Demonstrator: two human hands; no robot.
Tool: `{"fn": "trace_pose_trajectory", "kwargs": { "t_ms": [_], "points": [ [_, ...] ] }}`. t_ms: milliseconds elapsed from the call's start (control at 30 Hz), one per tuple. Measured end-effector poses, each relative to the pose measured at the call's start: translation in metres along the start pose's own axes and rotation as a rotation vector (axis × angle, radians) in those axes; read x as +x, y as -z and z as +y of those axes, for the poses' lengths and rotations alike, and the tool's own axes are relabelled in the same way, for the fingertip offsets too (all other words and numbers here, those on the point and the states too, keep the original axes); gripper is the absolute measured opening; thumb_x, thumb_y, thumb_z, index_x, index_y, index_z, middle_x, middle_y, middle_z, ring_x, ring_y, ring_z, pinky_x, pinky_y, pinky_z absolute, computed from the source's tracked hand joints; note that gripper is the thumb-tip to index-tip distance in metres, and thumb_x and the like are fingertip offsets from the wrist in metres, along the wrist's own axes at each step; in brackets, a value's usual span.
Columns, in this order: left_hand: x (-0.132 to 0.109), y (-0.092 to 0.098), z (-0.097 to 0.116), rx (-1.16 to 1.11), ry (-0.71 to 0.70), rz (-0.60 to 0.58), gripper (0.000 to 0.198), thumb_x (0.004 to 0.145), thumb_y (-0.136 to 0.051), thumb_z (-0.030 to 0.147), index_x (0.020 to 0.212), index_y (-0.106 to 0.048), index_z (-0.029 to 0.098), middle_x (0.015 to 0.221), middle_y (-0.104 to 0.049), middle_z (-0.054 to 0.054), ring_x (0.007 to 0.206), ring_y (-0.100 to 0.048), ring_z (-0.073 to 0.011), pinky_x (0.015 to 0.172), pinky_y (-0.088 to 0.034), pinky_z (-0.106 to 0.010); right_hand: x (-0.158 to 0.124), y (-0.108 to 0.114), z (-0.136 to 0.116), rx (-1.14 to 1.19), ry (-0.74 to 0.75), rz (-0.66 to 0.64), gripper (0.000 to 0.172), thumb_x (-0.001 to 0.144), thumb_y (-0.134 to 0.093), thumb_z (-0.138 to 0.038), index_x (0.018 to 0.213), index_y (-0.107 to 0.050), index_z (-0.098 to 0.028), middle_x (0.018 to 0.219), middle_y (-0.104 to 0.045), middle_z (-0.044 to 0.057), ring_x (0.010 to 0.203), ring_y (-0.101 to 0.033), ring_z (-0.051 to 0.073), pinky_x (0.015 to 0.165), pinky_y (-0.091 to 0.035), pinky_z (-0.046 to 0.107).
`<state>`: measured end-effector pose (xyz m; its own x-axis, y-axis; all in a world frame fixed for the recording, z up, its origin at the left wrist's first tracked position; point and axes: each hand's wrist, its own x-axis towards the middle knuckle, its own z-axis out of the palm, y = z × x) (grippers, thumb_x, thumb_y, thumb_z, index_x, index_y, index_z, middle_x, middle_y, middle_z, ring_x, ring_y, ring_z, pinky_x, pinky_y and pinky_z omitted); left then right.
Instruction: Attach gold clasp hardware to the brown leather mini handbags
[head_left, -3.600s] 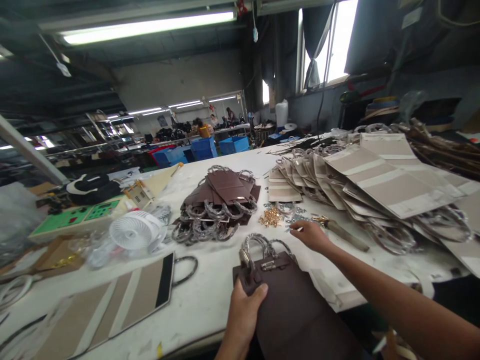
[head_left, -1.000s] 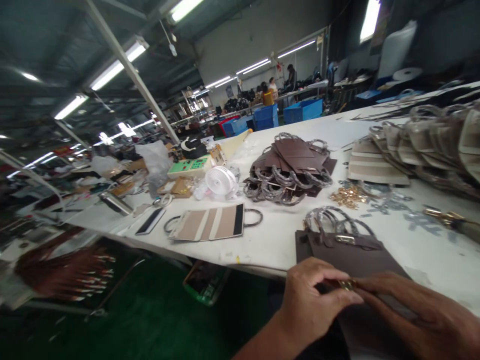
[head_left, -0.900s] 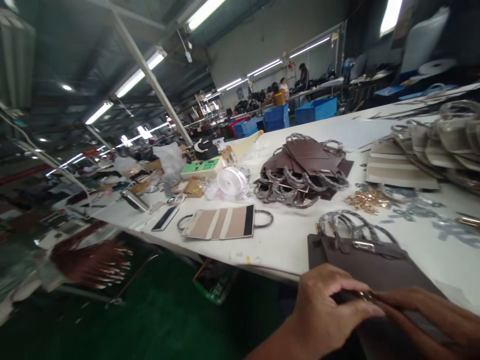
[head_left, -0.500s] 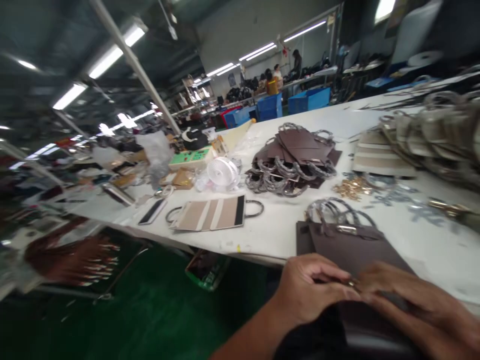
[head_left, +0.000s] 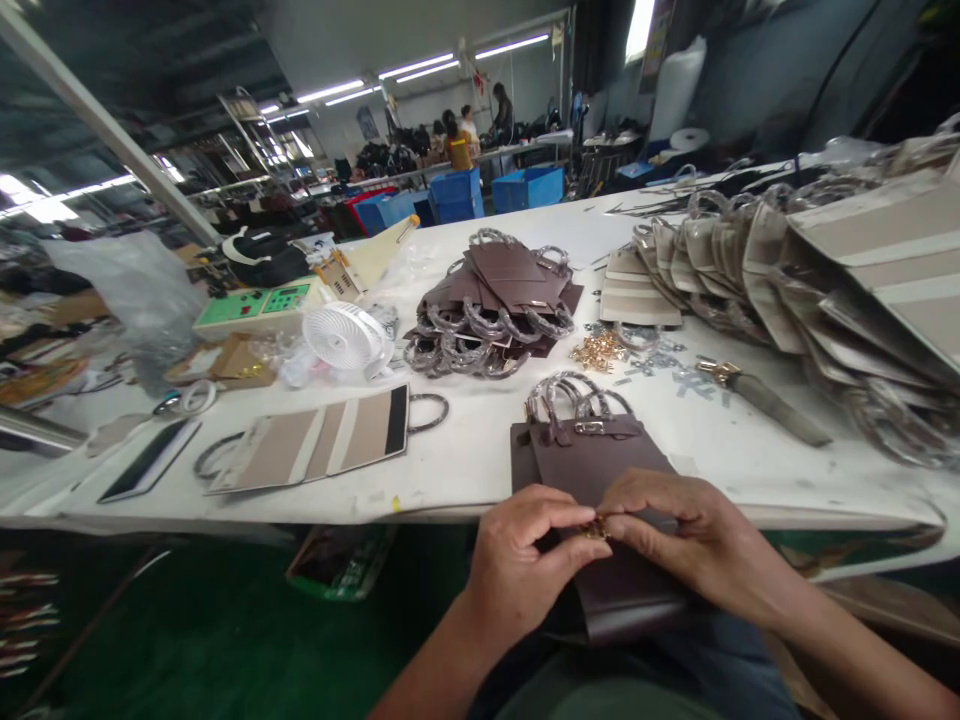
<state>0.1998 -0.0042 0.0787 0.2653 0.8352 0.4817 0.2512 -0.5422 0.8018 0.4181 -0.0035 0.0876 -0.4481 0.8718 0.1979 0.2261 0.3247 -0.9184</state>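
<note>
A flat dark brown bag piece [head_left: 600, 470] with wrapped handles lies over the near edge of the white table [head_left: 480, 455]. My left hand [head_left: 525, 565] and my right hand [head_left: 679, 530] meet over its near end, both pinched on a small gold metal fitting [head_left: 596, 528] pressed against the leather. A pile of loose gold fittings [head_left: 598, 351] lies further back on the table.
A stack of brown bag pieces [head_left: 491, 305] sits mid-table, with fanned beige bag pieces [head_left: 787, 260] at right. A beige striped panel [head_left: 322, 440], a white fan [head_left: 341, 338], a green device [head_left: 255, 305] and a metal-tipped tool [head_left: 765, 400] lie around. People work at far tables.
My right hand came back from the pile of fittings and joined the left over the brown piece. The view swung left, then back toward the table.
</note>
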Motion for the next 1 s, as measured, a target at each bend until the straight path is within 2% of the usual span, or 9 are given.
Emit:
{"fn": "trace_pose_trajectory", "kwargs": {
  "t_ms": [133,333,433,533,633,700,767,900,1000],
  "points": [
    [0.0,-0.003,0.001,0.044,-0.04,0.008,0.015,0.079,-0.088,0.019,0.089,-0.078,0.015,0.087,-0.077,-0.004,0.079,-0.073,-0.0122,0.076,-0.056,-0.019,-0.003,-0.006,0.005,-0.098,0.128,0.039,0.02,0.107,-0.056,-0.026,0.093,-0.069,-0.022,0.09,-0.069,0.003,0.083,-0.066,0.017,0.077,-0.05,0.027],
    [0.003,-0.007,0.0,0.046,0.001,0.024,0.013,0.081,-0.086,0.021,0.092,-0.078,0.018,0.089,-0.077,-0.003,0.081,-0.072,-0.0133,0.079,-0.056,-0.021,-0.004,-0.015,0.011,0.053,-0.054,0.206,0.023,0.105,-0.063,-0.038,0.091,-0.073,-0.023,0.09,-0.07,0.002,0.083,-0.065,0.017,0.077,-0.05,0.026],
    [0.006,-0.008,-0.007,-0.072,0.111,0.025,0.013,0.082,-0.086,0.024,0.093,-0.08,0.02,0.088,-0.075,-0.003,0.081,-0.071,-0.0144,0.078,-0.056,-0.024,-0.002,-0.012,0.014,0.21,-0.093,0.141,0.023,0.1,-0.07,-0.043,0.111,-0.076,-0.024,0.11,-0.072,0.006,0.103,-0.067,0.023,0.091,-0.052,0.03],
    [0.009,-0.011,-0.018,-0.182,0.202,0.021,0.016,0.082,-0.086,0.032,0.093,-0.082,0.021,0.093,-0.071,-0.005,0.074,-0.065,-0.0124,0.072,-0.055,-0.024,0.004,-0.007,0.019,0.262,-0.125,0.058,0.024,0.1,-0.069,-0.045,0.11,-0.077,-0.024,0.108,-0.073,0.005,0.103,-0.068,0.024,0.094,-0.053,0.033],
    [0.011,-0.013,-0.033,-0.218,0.285,0.053,0.039,0.079,-0.088,0.039,0.114,-0.079,0.024,0.113,-0.067,-0.008,0.09,-0.065,-0.0159,0.076,-0.056,-0.025,0.018,0.002,0.032,0.096,-0.081,0.158,0.027,0.101,-0.066,-0.048,0.105,-0.077,-0.024,0.113,-0.072,0.008,0.106,-0.067,0.026,0.097,-0.053,0.037],
    [0.013,-0.012,-0.045,-0.149,0.361,0.148,0.056,0.078,-0.088,0.04,0.129,-0.071,0.025,0.126,-0.064,-0.009,0.106,-0.062,-0.0198,0.081,-0.055,-0.026,0.032,0.012,0.047,-0.144,-0.018,0.283,0.029,0.101,-0.064,-0.049,0.107,-0.076,-0.023,0.132,-0.066,0.011,0.122,-0.062,0.03,0.107,-0.048,0.044],
    [0.015,-0.01,-0.058,-0.089,0.482,0.237,0.064,0.077,-0.088,0.039,0.135,-0.065,0.023,0.135,-0.06,-0.012,0.109,-0.06,-0.0207,0.079,-0.053,-0.026,0.047,0.021,0.063,-0.389,0.017,0.318,0.028,0.103,-0.058,-0.046,0.108,-0.073,-0.023,0.139,-0.062,0.013,0.127,-0.059,0.032,0.109,-0.045,0.049],
    [0.014,-0.008,-0.076,-0.358,0.753,0.245,0.094,0.072,-0.09,0.039,0.149,-0.044,0.014,0.14,-0.055,-0.02,0.089,-0.065,-0.0167,0.075,-0.056,-0.03,0.068,0.024,0.085,-0.608,0.015,0.17,0.025,0.105,-0.051,-0.04,0.109,-0.067,-0.021,0.109,-0.072,0.01,0.102,-0.066,0.029,0.095,-0.047,0.048],
    [0.015,-0.009,-0.073,-0.685,0.817,0.228,0.099,0.067,-0.094,0.035,0.149,-0.043,0.011,0.125,-0.066,-0.017,0.087,-0.069,-0.0188,0.084,-0.057,-0.035,0.069,0.016,0.083,-0.413,-0.053,0.251,0.03,0.106,-0.05,-0.047,0.106,-0.065,-0.021,0.098,-0.069,0.006,0.094,-0.064,0.025,0.087,-0.047,0.04]
  ]
}}
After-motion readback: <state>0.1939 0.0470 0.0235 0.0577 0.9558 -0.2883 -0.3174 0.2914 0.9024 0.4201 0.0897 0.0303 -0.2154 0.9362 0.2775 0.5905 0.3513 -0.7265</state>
